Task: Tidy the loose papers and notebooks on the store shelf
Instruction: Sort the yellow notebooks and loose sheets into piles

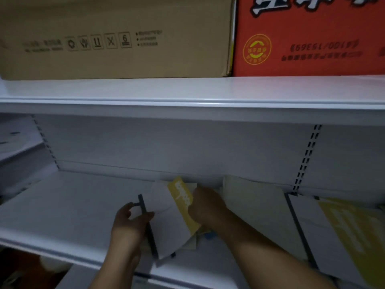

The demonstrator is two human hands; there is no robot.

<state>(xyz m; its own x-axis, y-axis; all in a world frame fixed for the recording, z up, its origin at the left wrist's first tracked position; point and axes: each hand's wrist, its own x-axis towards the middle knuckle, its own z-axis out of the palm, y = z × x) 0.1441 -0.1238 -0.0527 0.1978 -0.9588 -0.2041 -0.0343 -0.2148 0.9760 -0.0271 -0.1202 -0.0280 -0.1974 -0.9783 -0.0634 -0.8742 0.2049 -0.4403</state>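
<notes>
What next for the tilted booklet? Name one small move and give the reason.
Probably swing the yellow-banded booklet square with the shelf edge: it lies skewed over loose sheets, the left hand gripping its dark spine, the right hand holding its yellow band.

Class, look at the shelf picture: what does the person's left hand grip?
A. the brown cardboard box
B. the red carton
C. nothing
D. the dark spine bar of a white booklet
D: the left hand has its fingers curled round the dark spine bar at the edge of the white booklet.
</notes>
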